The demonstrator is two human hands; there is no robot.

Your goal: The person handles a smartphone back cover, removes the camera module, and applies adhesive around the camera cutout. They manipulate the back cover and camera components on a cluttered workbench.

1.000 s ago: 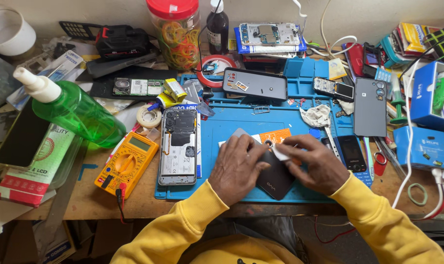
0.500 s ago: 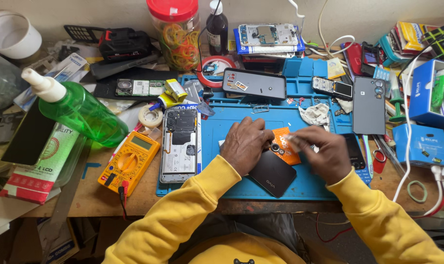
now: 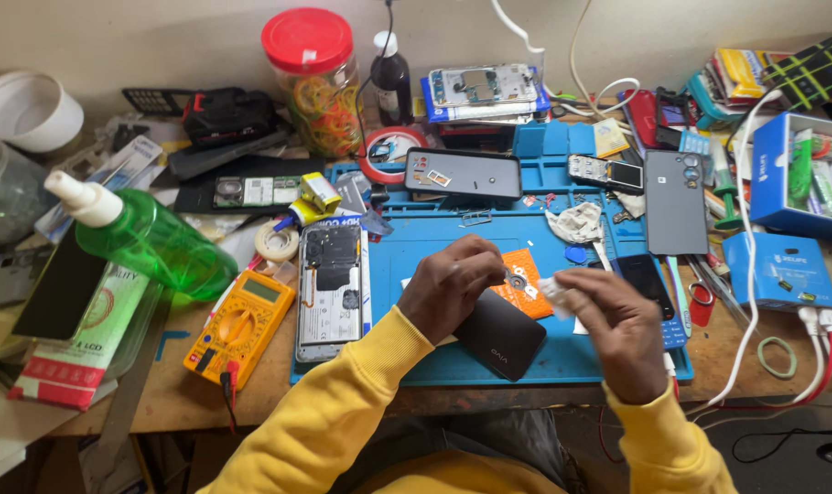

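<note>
My left hand (image 3: 453, 285) hovers over the blue work mat (image 3: 434, 238), its fingertips pinched on a small round grey part (image 3: 517, 282) just above an orange packet (image 3: 526, 291). My right hand (image 3: 617, 331) is close beside it and pinches a small white wipe (image 3: 553, 291) that touches the packet's right edge. A black phone back cover (image 3: 503, 337) lies on the mat below both hands. An opened phone (image 3: 332, 279) with its insides showing lies at the mat's left side.
A yellow multimeter (image 3: 242, 325) and a green spray bottle (image 3: 151, 240) sit left of the mat. A grey phone (image 3: 676, 201), another phone back (image 3: 464, 174), a red-lidded jar (image 3: 315, 78), blue boxes (image 3: 782, 265) and white cables (image 3: 750, 302) crowd the back and right.
Both hands have lifted off the black back cover. The orange packet has been raised and moved to the right, and the right hand now pinches a white wipe beside it.
</note>
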